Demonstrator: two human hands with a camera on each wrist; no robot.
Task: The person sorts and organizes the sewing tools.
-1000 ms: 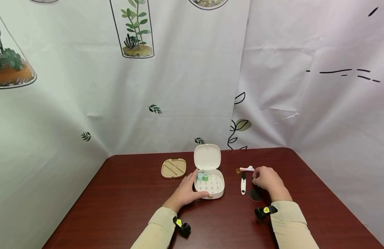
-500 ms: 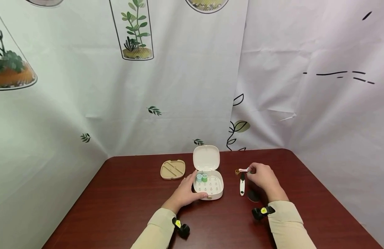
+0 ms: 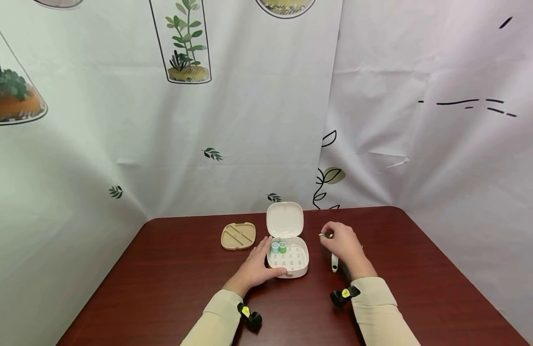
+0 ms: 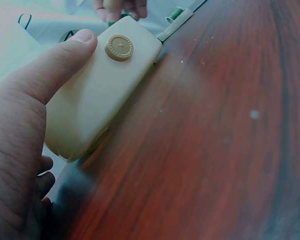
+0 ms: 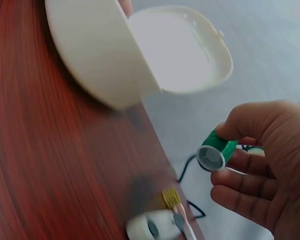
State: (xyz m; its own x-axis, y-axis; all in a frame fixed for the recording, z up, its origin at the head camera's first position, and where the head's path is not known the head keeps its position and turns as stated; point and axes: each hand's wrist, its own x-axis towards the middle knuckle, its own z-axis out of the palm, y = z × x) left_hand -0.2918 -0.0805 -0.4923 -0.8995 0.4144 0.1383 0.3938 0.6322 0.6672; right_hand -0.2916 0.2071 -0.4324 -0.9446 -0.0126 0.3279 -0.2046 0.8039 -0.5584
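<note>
My left hand [image 3: 254, 270] grips the white sewing box [image 3: 298, 273] at its left front corner. In the left wrist view the thumb lies beside the round tan button [image 4: 120, 47]. The box's lid [image 3: 285, 218] stands raised; inside are rows of small pegs, with a light blue thread spool [image 3: 274, 247] and a green thread spool [image 3: 282, 247] at the back left. Right of the box, my right hand [image 3: 345, 244] pinches another green thread spool [image 5: 220, 149] between thumb and fingers, raised over the table with its hollow end showing in the right wrist view.
A tan divided tray [image 3: 238, 236] lies left of the box. White thread snips [image 3: 334, 264] lie right of it, partly behind my right hand. Near them is a gold coiled ring [image 5: 171, 198]. A dark disc [image 3: 346, 271] shows beside the right forearm. A patterned cloth hangs behind the table.
My right hand has come up from beside the dark disc and moved left toward the box, carrying the green thread spool. The left hand has stayed on the box.
</note>
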